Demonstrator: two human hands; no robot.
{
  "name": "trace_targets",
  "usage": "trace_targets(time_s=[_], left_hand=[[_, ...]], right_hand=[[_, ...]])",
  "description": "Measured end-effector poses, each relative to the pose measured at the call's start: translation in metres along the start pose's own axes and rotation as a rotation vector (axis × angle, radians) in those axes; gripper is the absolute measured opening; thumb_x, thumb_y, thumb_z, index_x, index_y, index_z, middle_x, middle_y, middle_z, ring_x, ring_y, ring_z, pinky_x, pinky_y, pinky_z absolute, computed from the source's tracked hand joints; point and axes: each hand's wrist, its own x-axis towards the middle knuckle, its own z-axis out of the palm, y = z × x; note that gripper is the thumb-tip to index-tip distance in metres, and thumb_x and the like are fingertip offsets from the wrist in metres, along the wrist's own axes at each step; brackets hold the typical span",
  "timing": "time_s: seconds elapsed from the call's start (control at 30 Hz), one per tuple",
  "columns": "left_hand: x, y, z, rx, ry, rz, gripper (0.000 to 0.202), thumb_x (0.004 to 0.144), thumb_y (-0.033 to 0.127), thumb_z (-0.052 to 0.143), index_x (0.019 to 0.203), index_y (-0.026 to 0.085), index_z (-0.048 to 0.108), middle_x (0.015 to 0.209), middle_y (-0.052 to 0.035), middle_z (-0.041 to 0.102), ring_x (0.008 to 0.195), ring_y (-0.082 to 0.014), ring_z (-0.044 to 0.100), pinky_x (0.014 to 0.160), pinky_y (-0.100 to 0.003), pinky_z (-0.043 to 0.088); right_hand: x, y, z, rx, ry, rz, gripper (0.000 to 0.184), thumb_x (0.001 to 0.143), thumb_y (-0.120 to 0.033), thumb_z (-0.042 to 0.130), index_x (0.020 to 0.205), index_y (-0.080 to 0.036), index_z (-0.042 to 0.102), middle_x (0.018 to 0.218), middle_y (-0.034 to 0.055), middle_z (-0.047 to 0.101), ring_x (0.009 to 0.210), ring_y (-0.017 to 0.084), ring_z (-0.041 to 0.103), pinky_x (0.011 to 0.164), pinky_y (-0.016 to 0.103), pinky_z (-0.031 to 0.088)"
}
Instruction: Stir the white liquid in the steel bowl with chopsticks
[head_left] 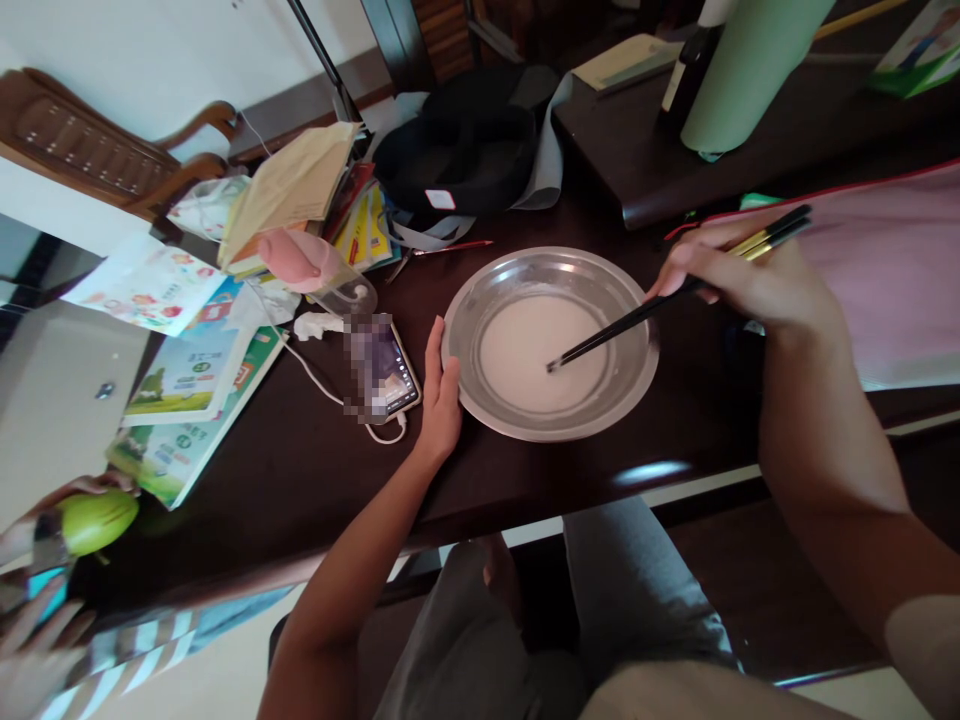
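A wide metal basin [551, 432] sits on the dark table, holding a milky white liquid [525, 345]. My left hand [441, 405] grips the basin's left rim, its thumb over the edge and its fingers along the outside. In my right hand [742, 270] is a pair of black chopsticks [622, 325] with gold bands near the upper ends. They slant down to the left over the basin, and their tips meet the white liquid. The fingers of my right hand are closed around them.
Left of the basin lies a phone [397, 370] with a white cable, then a pink-lidded cup [322, 270], books [187, 380] and papers. Behind are a black bag [465, 150] and a green cylinder [750, 80]. Another person's hand [82, 487] touches a green fruit [99, 520].
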Motion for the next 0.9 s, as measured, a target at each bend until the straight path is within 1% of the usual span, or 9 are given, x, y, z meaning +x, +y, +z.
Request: trace_targets(time_s=[0.1,0.23,0.3,0.4,0.47,0.63,0.7,0.8,0.9], left_hand=[[0.000,0.000,0.000,-0.007,-0.001,-0.008,0.061,0.096,0.058,0.048,0.153,0.040,0.034,0.168,0.0014,0.029,0.156,-0.0252,0.027,0.129,-0.047,0.018],[0.000,0.001,0.000,0.001,0.010,0.000,0.061,0.096,0.059,0.048,0.152,0.039,0.037,0.168,0.0012,0.031,0.156,-0.0250,0.028,0.130,-0.046,0.017],[0.000,0.001,0.000,0.008,0.010,-0.001,0.061,0.096,0.059,0.048,0.152,0.039,0.037,0.168,0.0017,0.031,0.156,-0.0244,0.027,0.130,-0.045,0.016],[0.000,-0.001,0.000,0.011,0.000,0.004,0.060,0.097,0.058,0.046,0.153,0.041,0.034,0.168,0.0031,0.030,0.157,-0.0235,0.026,0.130,-0.045,0.016],[0.000,-0.001,0.000,0.022,-0.004,0.021,0.061,0.097,0.059,0.045,0.154,0.041,0.034,0.168,0.0033,0.029,0.157,-0.0235,0.024,0.130,-0.045,0.016],[0.000,-0.001,0.001,0.028,-0.004,0.042,0.062,0.097,0.061,0.044,0.154,0.040,0.033,0.168,0.0023,0.030,0.158,-0.0237,0.023,0.130,-0.044,0.017],[0.000,0.000,0.001,0.023,-0.006,0.038,0.062,0.097,0.061,0.044,0.154,0.040,0.033,0.168,0.0021,0.031,0.157,-0.0238,0.023,0.130,-0.044,0.018],[0.000,0.002,0.001,0.009,-0.005,0.014,0.062,0.097,0.060,0.046,0.154,0.040,0.033,0.168,0.0018,0.030,0.157,-0.0242,0.025,0.130,-0.045,0.018],[0.000,0.003,0.000,0.002,-0.006,0.000,0.061,0.097,0.058,0.047,0.154,0.039,0.034,0.168,0.0017,0.029,0.156,-0.0243,0.026,0.130,-0.045,0.017]], right_hand=[[0.000,-0.002,0.003,-0.040,-0.087,-0.024,0.034,0.086,-0.055,0.068,0.075,-0.025,0.079,0.066,0.0010,0.072,0.052,0.011,0.048,0.048,0.028,0.035],[0.002,0.001,-0.001,-0.035,0.092,-0.038,0.034,0.088,-0.049,0.067,0.070,-0.023,0.077,0.065,0.0022,0.072,0.049,0.010,0.042,0.046,0.029,0.027],[0.001,0.001,-0.003,-0.003,0.117,-0.019,0.037,0.088,-0.049,0.068,0.064,-0.022,0.075,0.065,0.0032,0.073,0.048,0.010,0.043,0.044,0.030,0.025],[0.000,0.000,-0.001,-0.015,-0.027,-0.003,0.035,0.087,-0.052,0.068,0.069,-0.023,0.077,0.067,0.0029,0.073,0.053,0.012,0.050,0.047,0.029,0.031],[0.001,0.001,0.001,-0.050,-0.069,-0.019,0.033,0.087,-0.053,0.068,0.076,-0.025,0.079,0.066,0.0017,0.071,0.054,0.012,0.050,0.050,0.029,0.034],[0.002,0.003,-0.004,-0.021,0.138,-0.019,0.036,0.088,-0.049,0.068,0.065,-0.021,0.075,0.063,0.0039,0.071,0.048,0.011,0.041,0.046,0.031,0.025],[0.001,0.000,-0.002,0.012,0.084,0.008,0.039,0.087,-0.051,0.068,0.062,-0.022,0.073,0.065,0.0051,0.073,0.049,0.012,0.045,0.045,0.031,0.026],[0.001,-0.003,0.004,-0.011,-0.092,0.007,0.038,0.084,-0.057,0.069,0.068,-0.023,0.076,0.071,0.0041,0.075,0.053,0.012,0.051,0.047,0.029,0.034],[0.002,-0.001,0.006,-0.067,-0.071,-0.038,0.033,0.087,-0.053,0.068,0.078,-0.023,0.079,0.072,0.0024,0.074,0.052,0.010,0.049,0.050,0.029,0.035]])
